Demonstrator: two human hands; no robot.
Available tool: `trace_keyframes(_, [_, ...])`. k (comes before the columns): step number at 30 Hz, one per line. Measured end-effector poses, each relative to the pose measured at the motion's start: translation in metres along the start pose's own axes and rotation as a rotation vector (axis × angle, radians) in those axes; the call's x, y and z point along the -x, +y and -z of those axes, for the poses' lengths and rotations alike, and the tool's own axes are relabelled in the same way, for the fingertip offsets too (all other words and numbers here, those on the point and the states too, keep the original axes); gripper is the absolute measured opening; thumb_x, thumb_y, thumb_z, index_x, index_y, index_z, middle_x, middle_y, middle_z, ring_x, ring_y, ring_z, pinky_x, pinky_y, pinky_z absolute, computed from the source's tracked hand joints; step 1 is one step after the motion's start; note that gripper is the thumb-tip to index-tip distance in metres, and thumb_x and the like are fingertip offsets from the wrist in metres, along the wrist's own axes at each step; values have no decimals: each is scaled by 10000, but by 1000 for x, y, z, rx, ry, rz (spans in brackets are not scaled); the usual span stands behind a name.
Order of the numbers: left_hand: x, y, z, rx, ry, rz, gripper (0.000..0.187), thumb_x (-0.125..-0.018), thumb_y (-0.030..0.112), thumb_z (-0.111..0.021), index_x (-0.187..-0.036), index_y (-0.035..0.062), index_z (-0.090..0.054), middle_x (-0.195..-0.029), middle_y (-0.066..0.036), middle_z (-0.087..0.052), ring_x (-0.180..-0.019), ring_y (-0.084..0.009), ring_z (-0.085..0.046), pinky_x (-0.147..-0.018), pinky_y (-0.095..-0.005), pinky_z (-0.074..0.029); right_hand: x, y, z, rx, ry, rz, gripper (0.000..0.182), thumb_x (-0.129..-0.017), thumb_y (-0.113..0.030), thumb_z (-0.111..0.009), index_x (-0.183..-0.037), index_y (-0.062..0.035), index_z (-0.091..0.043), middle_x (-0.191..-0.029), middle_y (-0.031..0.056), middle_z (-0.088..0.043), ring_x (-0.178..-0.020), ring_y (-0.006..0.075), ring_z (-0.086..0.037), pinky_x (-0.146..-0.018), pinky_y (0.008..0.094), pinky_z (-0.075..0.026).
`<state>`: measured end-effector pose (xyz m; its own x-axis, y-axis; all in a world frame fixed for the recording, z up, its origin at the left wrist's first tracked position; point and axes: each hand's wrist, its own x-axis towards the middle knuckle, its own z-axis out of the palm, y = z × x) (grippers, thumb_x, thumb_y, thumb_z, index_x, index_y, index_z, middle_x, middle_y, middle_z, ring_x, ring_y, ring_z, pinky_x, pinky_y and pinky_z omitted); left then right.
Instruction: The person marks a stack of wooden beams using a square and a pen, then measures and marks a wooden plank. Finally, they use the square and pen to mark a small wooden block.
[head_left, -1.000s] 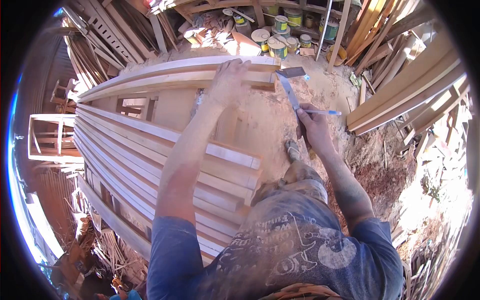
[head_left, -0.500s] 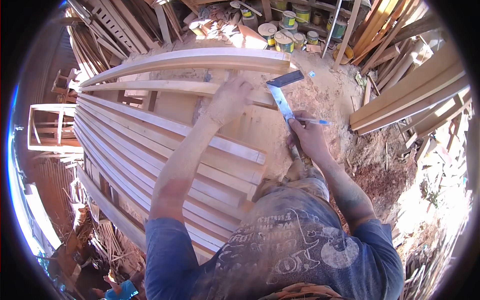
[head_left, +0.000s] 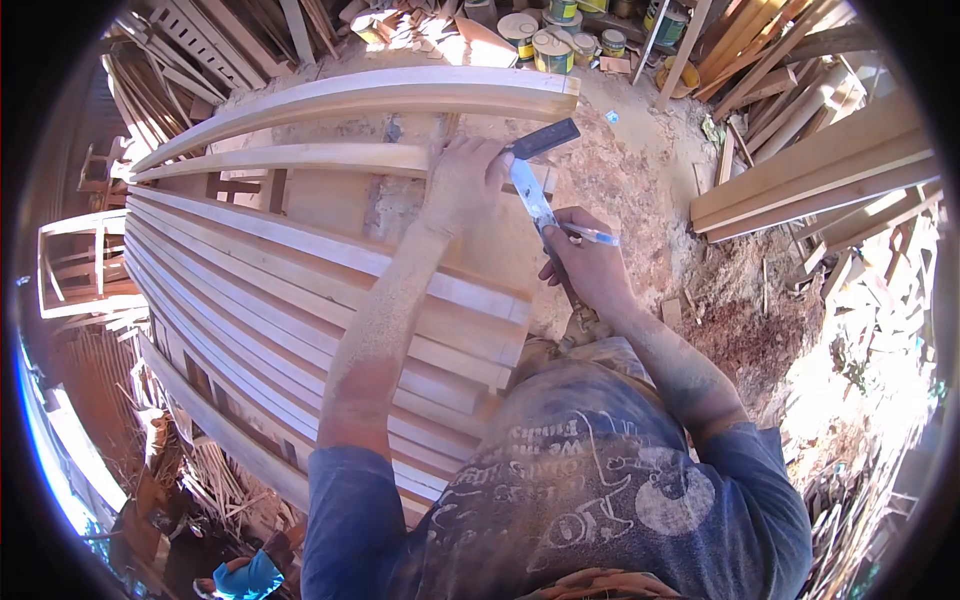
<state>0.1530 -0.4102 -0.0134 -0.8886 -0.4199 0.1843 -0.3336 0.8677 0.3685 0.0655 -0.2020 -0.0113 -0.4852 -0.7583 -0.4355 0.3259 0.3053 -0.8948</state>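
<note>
My left hand (head_left: 468,172) is wrapped over a pale wooden board (head_left: 330,158) near its right end, its fingertips beside the corner of a try square. That try square (head_left: 533,195) has a dark stock and a shiny metal blade, and it lies across the board's end. In my right hand (head_left: 588,268) are the lower part of the blade and a pen (head_left: 598,236), which sticks out to the right between the fingers. Closer to my body, several long planed boards (head_left: 400,300) lie side by side; pencil-like lines show near some of their ends.
Another long board (head_left: 400,95) lies beyond the held one. Paint cans (head_left: 553,50) stand at the back. Stacked planks (head_left: 820,180) jut in from the right, and offcuts litter the ground. A person in a blue garment (head_left: 250,577) is at the lower left.
My left hand has closed over the board beside the try square. My right hand has brought the try square left and nearer, against the board end. The view has shifted slightly.
</note>
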Motion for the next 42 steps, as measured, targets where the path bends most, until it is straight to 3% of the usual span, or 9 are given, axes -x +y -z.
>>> trace_keyframes(6, [1,-1,4,45,55,-69,276,-949,187,-588,-1167,58,-697,-1052,-112,-708,-1038,-299,-632,-960,-451,-404,3,-7,0,-53,-3,-61,229,-996,-153,-622,-1136,28,-615,-819,105,-654,-602,175,-695,-489,285,-549])
trace_keyframes(12, [4,-3,-2,67,110,-62,288,-904,291,-672,-1021,33,-724,-977,-118,-726,-997,-320,-644,-970,-475,-407,1,-3,8,-42,-6,-32,237,-990,-172,-640,-1118,27,-628,-818,89,-656,-606,155,-676,-519,280,-540])
trace_keyframes(15, [3,-5,-7,49,158,-92,307,-900,322,-685,-988,31,-729,-962,-118,-729,-983,-317,-645,-963,-475,-409,1,-2,11,40,-11,-55,321,-972,-276,-653,-1138,-1,-667,-878,91,-693,-663,150,-695,-577,285,-557])
trace_keyframes(30, [4,-6,-3,1,105,-123,283,-935,255,-655,-1078,13,-677,-982,-144,-704,-976,-340,-638,-945,-473,-431,3,-15,9,112,5,-63,323,-976,-309,-657,-1109,-16,-687,-813,66,-681,-635,109,-641,-578,277,-540])
trace_keyframes(33, [4,-6,-1,9,101,-123,286,-935,253,-656,-1079,7,-676,-983,-146,-705,-976,-344,-639,-943,-477,-432,0,-14,8,91,18,-24,248,-974,-197,-664,-1089,22,-653,-722,54,-645,-566,125,-645,-474,272,-513])
trace_keyframes(39, [5,-7,-3,22,133,-138,281,-933,248,-659,-1075,7,-680,-972,-142,-703,-959,-343,-639,-932,-473,-437,1,-14,8,87,10,-9,244,-974,-196,-668,-1090,19,-655,-725,54,-648,-567,124,-645,-475,268,-511])
trace_keyframes(42, [5,-8,-4,24,120,-134,279,-931,250,-659,-1074,11,-681,-970,-136,-703,-950,-340,-638,-920,-474,-440,3,-19,10,141,-11,-55,315,-979,-284,-647,-1121,-5,-681,-812,69,-684,-636,113,-645,-578,279,-540])
